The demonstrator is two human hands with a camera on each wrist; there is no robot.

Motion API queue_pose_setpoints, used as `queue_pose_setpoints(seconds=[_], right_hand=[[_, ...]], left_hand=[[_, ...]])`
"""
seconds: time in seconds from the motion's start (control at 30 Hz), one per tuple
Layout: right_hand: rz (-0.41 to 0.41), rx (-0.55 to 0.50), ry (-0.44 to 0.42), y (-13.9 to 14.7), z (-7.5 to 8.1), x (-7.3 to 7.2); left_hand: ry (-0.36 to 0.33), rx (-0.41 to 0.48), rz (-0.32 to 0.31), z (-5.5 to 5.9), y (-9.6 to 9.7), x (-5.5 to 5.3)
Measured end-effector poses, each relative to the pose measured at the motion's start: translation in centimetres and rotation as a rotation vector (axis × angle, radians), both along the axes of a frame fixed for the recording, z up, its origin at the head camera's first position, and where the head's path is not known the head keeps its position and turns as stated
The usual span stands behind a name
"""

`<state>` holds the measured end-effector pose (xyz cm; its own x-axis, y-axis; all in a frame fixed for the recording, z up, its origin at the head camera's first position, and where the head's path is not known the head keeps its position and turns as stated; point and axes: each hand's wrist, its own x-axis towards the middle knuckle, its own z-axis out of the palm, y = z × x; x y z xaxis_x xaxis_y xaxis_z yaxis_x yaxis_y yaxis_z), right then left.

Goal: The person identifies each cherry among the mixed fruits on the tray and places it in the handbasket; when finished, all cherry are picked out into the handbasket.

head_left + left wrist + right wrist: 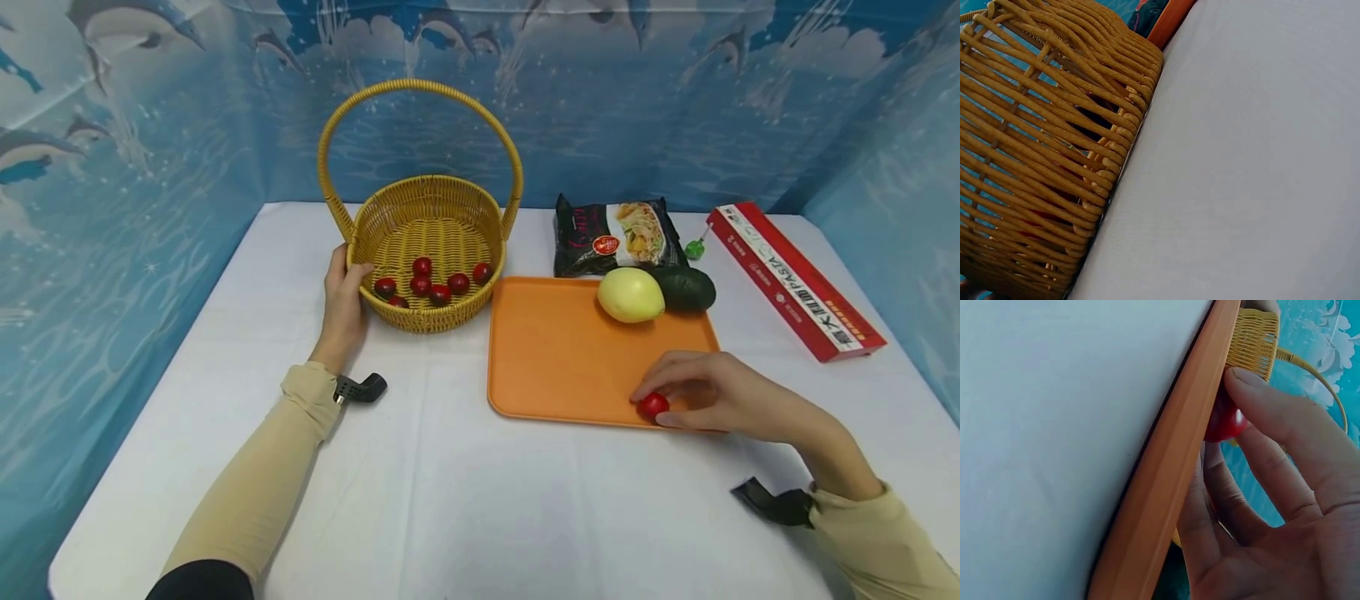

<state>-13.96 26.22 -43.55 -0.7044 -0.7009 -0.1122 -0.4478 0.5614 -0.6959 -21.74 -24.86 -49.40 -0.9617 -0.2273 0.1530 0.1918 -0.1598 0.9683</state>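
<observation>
My left hand (343,304) grips the left side of a yellow wicker basket (431,320), its thumb over the rim. Several dark red cherries (439,294) lie on the basket's floor. With thumb and fingers my right hand (723,396) pinches a red cherry (652,407) over the near edge of an orange tray (555,367). In the right wrist view the cherry (1227,419) sits between thumb and fingertips, just behind the tray's rim (1166,450). The left wrist view is filled by the woven basket wall (1054,137); the left hand is almost wholly out of it.
On the tray's back right corner lie a yellow lemon-like fruit (631,295) and a dark green vegetable (684,288). Behind stands a black noodle packet (611,236), with a small green item (694,249) beside it. A red pasta box (795,282) lies at the right.
</observation>
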Motion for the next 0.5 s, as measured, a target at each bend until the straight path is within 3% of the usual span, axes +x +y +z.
queue_pose_setpoints(seconds=[0.23, 0.5], right_hand=[[-0.038, 0.022, -0.029, 0.23, 0.26, 0.34], [-0.036, 0.010, 0.031, -0.62, 0.83, -0.52]], left_hand=[[-0.003, 0.003, -0.021, 0.19, 0.45, 0.02], [-0.008, 0.000, -0.001, 0.32, 0.21, 0.27]])
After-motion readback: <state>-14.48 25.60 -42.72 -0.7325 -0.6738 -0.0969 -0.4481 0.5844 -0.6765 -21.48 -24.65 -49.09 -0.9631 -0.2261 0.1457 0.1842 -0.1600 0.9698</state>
